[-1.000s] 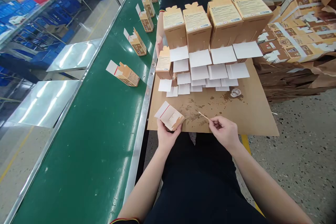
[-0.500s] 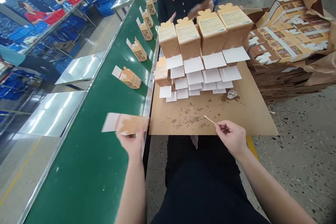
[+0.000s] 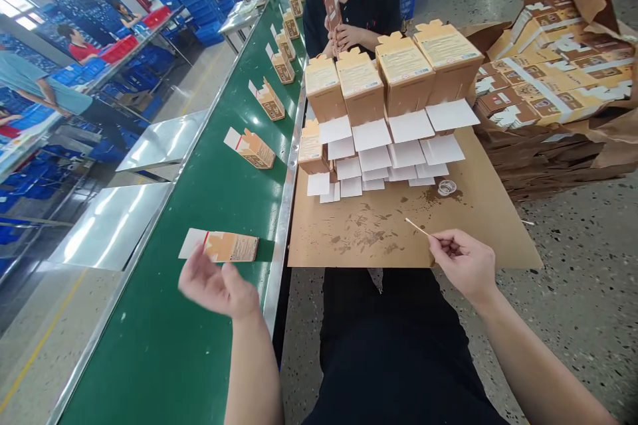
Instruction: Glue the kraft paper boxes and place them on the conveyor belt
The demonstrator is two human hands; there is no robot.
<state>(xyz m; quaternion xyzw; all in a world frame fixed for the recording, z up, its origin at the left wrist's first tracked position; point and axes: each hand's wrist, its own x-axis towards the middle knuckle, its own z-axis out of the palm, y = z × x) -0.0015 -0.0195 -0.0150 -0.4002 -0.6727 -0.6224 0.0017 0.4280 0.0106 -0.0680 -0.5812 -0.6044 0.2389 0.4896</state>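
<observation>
Cardboard in tan and brown makes up the open carton (image 3: 233, 248) that lies on the green belt (image 3: 149, 339), its white flap, marked by a red strip, pointing left and its printed end toward the metal edge (image 3: 280, 239). The left hand (image 3: 216, 285) is on the near side of it, palm turned up and slightly blurred. Its fingers are loosely curled, with the thumb well apart from them and nothing gripped between. The fingertips overlap the near edge of the flap by the red strip, and the thumb tip sits just below the carton's body; whether skin and card touch, I cannot tell.

Over the brown tabletop (image 3: 478, 226), the right hand (image 3: 463, 265) has its fingers pinched together on one end of a cotton swab (image 3: 417, 226). The swab's tip points away and to the left, above dark wet marks (image 3: 366, 232). Farther off, a small clear cup (image 3: 446, 187) stands near the stacked cartons (image 3: 361, 80), whose white flaps hang toward the person.

More open cartons (image 3: 258, 149) stand in a row along the belt. Across the tabletop, a co-worker's hands (image 3: 346, 38) hold a brown carton piece (image 3: 333, 10) upright.
</observation>
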